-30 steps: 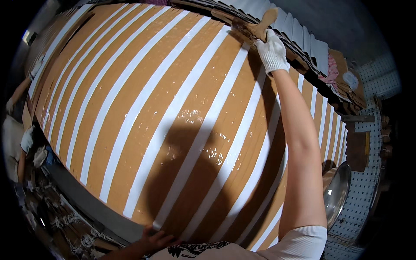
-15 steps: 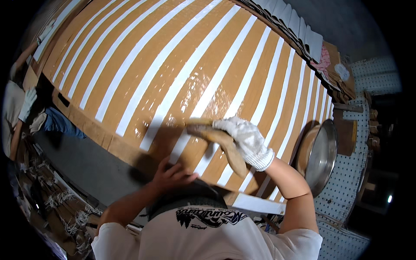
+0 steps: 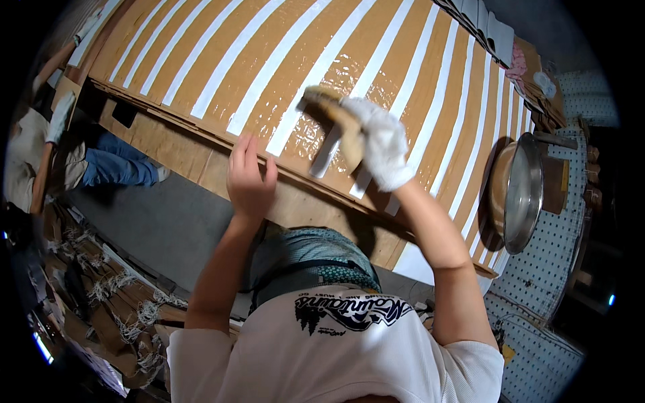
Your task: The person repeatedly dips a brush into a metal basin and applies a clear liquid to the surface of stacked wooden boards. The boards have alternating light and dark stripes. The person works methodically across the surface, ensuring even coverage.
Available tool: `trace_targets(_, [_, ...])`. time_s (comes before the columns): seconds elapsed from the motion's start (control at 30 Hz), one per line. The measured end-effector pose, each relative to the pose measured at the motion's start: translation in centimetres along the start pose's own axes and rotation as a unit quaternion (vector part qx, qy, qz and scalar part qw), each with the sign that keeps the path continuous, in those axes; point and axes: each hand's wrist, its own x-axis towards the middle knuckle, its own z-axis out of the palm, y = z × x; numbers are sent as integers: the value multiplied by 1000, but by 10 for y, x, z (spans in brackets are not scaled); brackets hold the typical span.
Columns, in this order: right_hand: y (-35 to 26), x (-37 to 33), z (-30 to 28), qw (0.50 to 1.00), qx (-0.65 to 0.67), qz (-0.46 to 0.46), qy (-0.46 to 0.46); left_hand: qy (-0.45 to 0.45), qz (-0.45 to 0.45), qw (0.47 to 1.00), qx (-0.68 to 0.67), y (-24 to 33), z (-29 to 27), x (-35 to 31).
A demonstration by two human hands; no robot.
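Observation:
A wide brown panel [image 3: 388, 72] lies before me, crossed by long white strips [image 3: 282, 132], with a wet, shiny film over its middle. My right hand [image 3: 384, 142], in a white knit glove, is closed round the wooden handle of a brush [image 3: 351, 138]. The brush's dark, blurred head is on the wet surface, over the near part of the strips. My bare left hand [image 3: 252, 180] rests at the panel's near edge, fingers stretched over the rim and thumb apart, holding nothing.
A round metal basin [image 3: 524, 195] stands tilted at the panel's right end. At the left, a co-worker's gloved hand [image 3: 62, 115] is beside the panel. Stacked boards and a pink cloth [image 3: 517, 62] are at the far right. Scraps with loose threads [image 3: 121, 285] lie lower left.
The brush in my right hand has moved farther up across the panel. My left hand has come up onto the near edge. The whole view has shifted, showing more of the panel's side.

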Motion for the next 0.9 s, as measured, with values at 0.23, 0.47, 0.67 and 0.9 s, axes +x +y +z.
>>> trace_targets(0.23, [-38, -50, -23, 970, 108, 54, -212, -29, 34, 997, 68, -14, 0, 1])
trace_targets(0.47, [-21, -81, -28, 998, 5, 9, -55, -91, 58, 980, 167, -4, -5, 13])
trace_targets(0.67, [-3, -95, -75, 990, 86, 11, -113, -177, 35, 938, 297, 24, -6, 23])
trace_targets(0.9, [22, -160, -91, 999, 9, 47, -9, -295, -4, 875, 384, 53, 2, 34])
